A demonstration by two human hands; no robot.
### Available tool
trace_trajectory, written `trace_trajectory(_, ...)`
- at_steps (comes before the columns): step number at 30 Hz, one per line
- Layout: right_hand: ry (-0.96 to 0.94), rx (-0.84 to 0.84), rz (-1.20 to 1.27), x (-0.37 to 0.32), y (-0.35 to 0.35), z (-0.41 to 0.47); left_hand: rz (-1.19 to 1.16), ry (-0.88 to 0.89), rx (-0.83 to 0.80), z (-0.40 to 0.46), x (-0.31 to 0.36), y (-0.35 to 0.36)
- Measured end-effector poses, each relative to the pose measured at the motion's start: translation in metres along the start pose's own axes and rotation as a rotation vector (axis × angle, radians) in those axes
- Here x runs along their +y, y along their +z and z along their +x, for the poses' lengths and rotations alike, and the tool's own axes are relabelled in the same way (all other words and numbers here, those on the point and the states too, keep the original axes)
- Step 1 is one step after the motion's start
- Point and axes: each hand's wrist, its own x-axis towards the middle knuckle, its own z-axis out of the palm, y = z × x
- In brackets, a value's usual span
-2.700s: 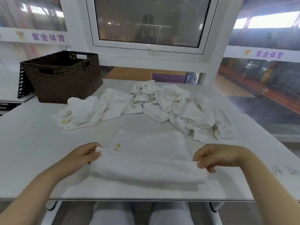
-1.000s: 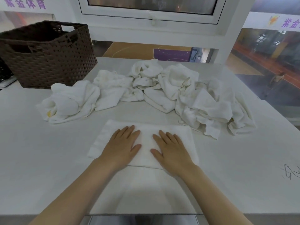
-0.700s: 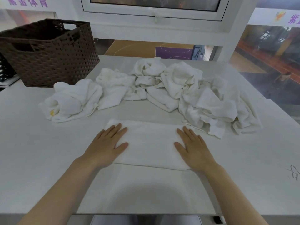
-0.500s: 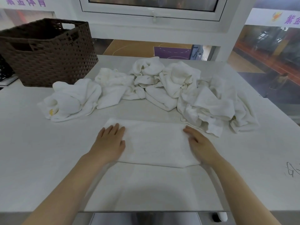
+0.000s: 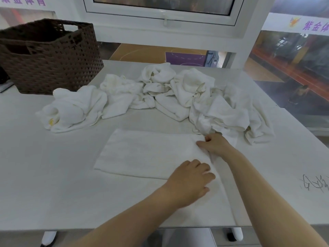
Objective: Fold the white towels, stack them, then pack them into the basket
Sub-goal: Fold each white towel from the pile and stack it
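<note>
White and matte, the surface [image 5: 53, 175] fills most of my view, with a window frame [image 5: 163, 15] and a glassed look down onto a sports court beyond its far edge. From where I watch, the folded towel [image 5: 146, 154] lies flat near the middle, a neat rectangle with its long side running from 9 to 3 o'clock. Both hands are at its 3 o'clock end. My left hand [image 5: 190, 180] has crossed over to the near right corner; its fingers are curled down onto the towel's edge there, though I cannot tell whether they pinch the cloth or only press it. My right hand [image 5: 215, 144] sits at the far right corner, its fingers bent, thumb and forefinger closed on the corner of the towel. Just past the towel, from about 10 round to 2 o'clock, the heap of unfolded towels [image 5: 178, 97] sprawls in crumpled lumps, and its right-hand part nearly touches my right hand. One bundle at the heap's 9 o'clock end shows a small yellow mark. Further out at 10 o'clock stands the brown woven basket [image 5: 49, 65], upright, with a cut-out handle in its wall and nothing visible inside from this angle. Dark handwriting [image 5: 315, 185] is scrawled on the surface at 3 o'clock, well apart from the towel.
</note>
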Motion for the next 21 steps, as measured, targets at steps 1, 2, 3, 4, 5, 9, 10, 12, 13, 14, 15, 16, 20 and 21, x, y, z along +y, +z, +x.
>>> trace_trajectory(1,-0.003,-0.006,-0.004,0.0,0.001,0.001,0.083,0.032,-0.018,0.003,0.003,0.002)
trace_trajectory(2,0.001,-0.012,-0.002,0.0,0.001,0.001,0.147,0.051,-0.036,0.007,0.003,0.003)
trace_trajectory(3,0.003,-0.019,0.007,0.0,0.001,0.002,0.184,0.055,-0.052,0.01,0.004,0.002)
trace_trajectory(4,0.009,-0.028,0.024,0.002,0.001,0.002,0.204,0.043,-0.074,0.014,0.005,-0.002)
trace_trajectory(5,0.009,-0.036,0.045,0.003,0.0,0.002,0.233,0.023,-0.085,0.017,0.008,-0.009)
trace_trajectory(9,0.003,-0.07,0.144,0.005,-0.004,0.003,0.197,-0.107,-0.13,0.032,0.008,-0.026)
trace_trajectory(10,0.002,-0.08,0.174,0.005,-0.005,0.003,0.157,-0.157,-0.093,0.035,0.003,-0.03)
trace_trajectory(12,-0.003,-0.09,0.205,0.005,-0.007,0.003,0.052,-0.262,-0.049,0.039,-0.009,-0.042)
trace_trajectory(13,-0.005,-0.089,0.209,0.005,-0.007,0.002,0.014,-0.299,-0.058,0.039,-0.016,-0.046)
trace_trajectory(14,-0.008,-0.084,0.212,0.006,-0.007,0.002,0.006,-0.322,-0.08,0.038,-0.024,-0.05)
trace_trajectory(15,-0.009,-0.079,0.217,0.006,-0.006,0.003,0.017,-0.331,-0.116,0.037,-0.03,-0.053)
trace_trajectory(16,-0.011,-0.078,0.22,0.006,-0.006,0.002,0.025,-0.333,-0.148,0.035,-0.034,-0.056)
trace_trajectory(20,-0.006,-0.093,0.221,0.005,-0.008,0.003,-0.024,-0.312,-0.217,0.031,-0.04,-0.061)
trace_trajectory(21,-0.003,-0.094,0.219,0.005,-0.008,0.004,-0.049,-0.304,-0.224,0.031,-0.039,-0.062)
